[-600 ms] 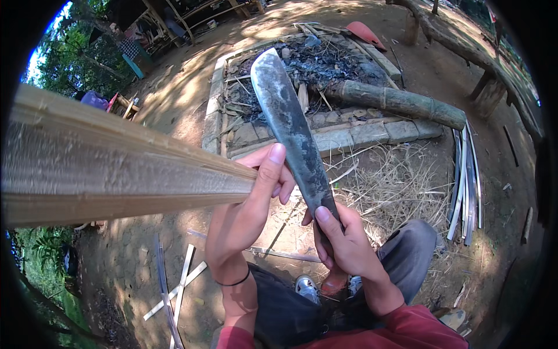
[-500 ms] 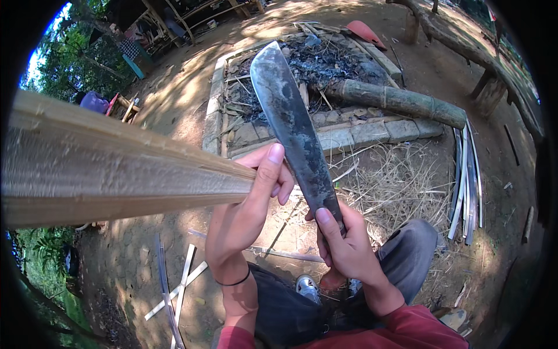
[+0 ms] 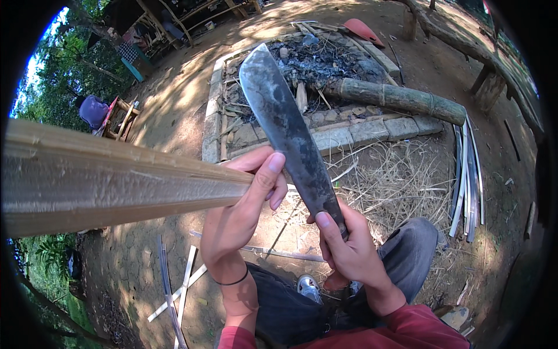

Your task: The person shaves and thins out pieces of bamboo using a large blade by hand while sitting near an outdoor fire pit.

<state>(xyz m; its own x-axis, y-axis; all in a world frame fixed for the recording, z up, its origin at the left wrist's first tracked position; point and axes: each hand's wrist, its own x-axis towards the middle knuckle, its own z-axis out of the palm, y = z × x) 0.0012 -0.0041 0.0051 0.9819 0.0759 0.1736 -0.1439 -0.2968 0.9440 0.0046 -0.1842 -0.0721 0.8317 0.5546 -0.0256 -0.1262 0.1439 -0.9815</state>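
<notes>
My left hand (image 3: 247, 198) is closed around the near end of a split bamboo piece (image 3: 116, 180), with the thumb on top. From there the bamboo reaches out past the left edge of the picture, looking very wide. My right hand (image 3: 349, 244) grips a machete (image 3: 290, 128) by its handle, which the fingers mostly cover. The dark, worn blade points up and slightly left, its squared tip over the fire pit. Beside the blade's left edge are my left fingertips; whether they touch it I cannot tell.
Ahead lies a stone-edged fire pit (image 3: 349, 139) full of ash, with a thick bamboo pole (image 3: 407, 100) across its rim. Shavings (image 3: 395, 186) cover the ground before it. Bamboo strips (image 3: 467, 180) lie at right, others (image 3: 183, 285) at lower left. A log rail (image 3: 459, 43) runs far right.
The bamboo's far end has dipped slightly. The machete's tip has shifted a little left and tilted further that way. Both hands keep their grips.
</notes>
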